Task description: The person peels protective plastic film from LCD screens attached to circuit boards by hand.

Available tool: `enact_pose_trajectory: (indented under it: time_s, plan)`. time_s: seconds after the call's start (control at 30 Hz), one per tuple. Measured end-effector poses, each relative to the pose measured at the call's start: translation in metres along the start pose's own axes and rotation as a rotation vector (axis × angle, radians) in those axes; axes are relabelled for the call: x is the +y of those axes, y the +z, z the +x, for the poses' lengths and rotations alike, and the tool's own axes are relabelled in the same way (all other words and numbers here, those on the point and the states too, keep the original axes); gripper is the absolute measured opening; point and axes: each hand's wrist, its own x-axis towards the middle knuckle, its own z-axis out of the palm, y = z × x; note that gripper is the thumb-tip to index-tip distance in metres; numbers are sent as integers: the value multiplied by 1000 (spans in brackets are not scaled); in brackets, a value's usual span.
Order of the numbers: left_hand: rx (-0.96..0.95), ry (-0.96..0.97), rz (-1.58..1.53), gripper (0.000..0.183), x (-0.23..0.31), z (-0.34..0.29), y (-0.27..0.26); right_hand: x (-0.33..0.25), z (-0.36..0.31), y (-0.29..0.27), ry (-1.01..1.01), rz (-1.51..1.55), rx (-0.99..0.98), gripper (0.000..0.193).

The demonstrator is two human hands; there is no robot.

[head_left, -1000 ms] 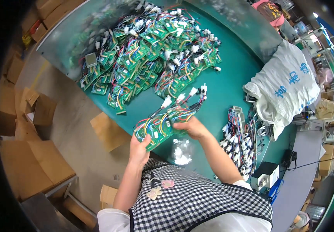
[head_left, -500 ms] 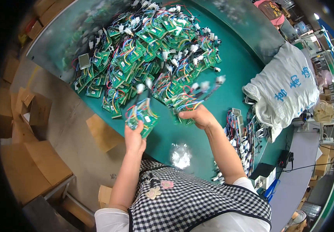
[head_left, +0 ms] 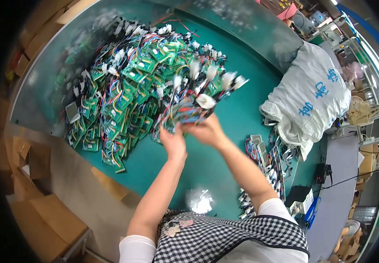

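Both my hands are close together over the green table (head_left: 207, 175), just in front of a big pile of green circuit boards (head_left: 128, 114) with coloured wires and white plugs. My left hand (head_left: 173, 142) grips the lower left side of a bunch of wired circuit boards (head_left: 185, 111). From the right, my right hand (head_left: 207, 130) closes on the same bunch. White connectors (head_left: 206, 101) on dark wires fan out above it, smeared by motion. The boards themselves are mostly hidden by wires and fingers.
On the right lies a row of wired parts with small grey screens (head_left: 266, 162), below a large white sack (head_left: 310, 98). A shiny clear plastic bag (head_left: 200, 200) is near the front edge. Metal walls (head_left: 259, 39) border the table; cardboard boxes (head_left: 49, 219) stand on the left.
My hands have come together: the boards held apart in each hand now form one bunch. The left hand moved right and up, the right hand a little left. The view has shifted.
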Motion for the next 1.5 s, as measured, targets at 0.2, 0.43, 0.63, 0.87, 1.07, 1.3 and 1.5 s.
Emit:
enact_pose_trajectory:
  time_s: [0.2, 0.43, 0.63, 0.87, 1.07, 1.3, 1.5]
  plan:
    - [-217, -474, -277, 20, 5, 84, 92, 51, 113, -72, 322, 31, -139, 50]
    - [-152, -160, 320, 35, -58, 106, 51, 145, 120, -19, 338, -442, -7, 77]
    - [-641, 701, 1551, 59, -39, 97, 62, 129, 62, -76, 142, -139, 245, 57]
    - [-869, 855, 1289, 62, 5, 77, 32, 112, -183, -271, 689, -264, 868, 40]
    - [-963, 505, 1225, 40, 30, -25, -49, 137, -362, -252, 1217, -579, 306, 73]
    - [-937, 48, 1123, 35, 35, -109, -95, 139, -393, -223, 1433, -463, 312, 77]
    - [-1055, -60, 895, 33, 42, -153, -56, 81, -378, -237, 1151, -114, 475, 52]
